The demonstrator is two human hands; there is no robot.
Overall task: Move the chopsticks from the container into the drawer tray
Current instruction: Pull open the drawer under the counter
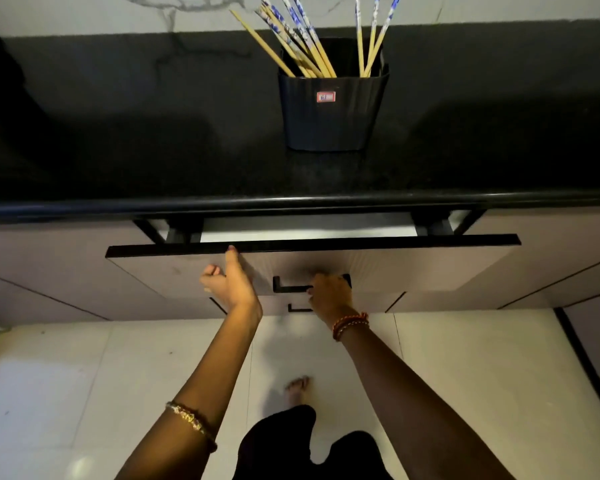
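Observation:
Several chopsticks (310, 46), yellow with blue-and-white tops, stand in a dark container (329, 112) with a red label on the black counter. Below the counter edge a drawer (413, 265) is pulled out a little, and a strip of pale tray (309, 233) shows inside it. My right hand (329, 292) is closed around the drawer's black handle (288, 288). My left hand (229, 282) rests against the drawer front, one finger reaching up to its top edge and the others curled, holding nothing.
The black counter (118, 133) runs the full width, with a marble wall behind it. Closed cabinet fronts (49, 271) flank the drawer, and a second handle (298, 309) sits below. A light tiled floor (84, 393) and my foot (297, 388) lie beneath.

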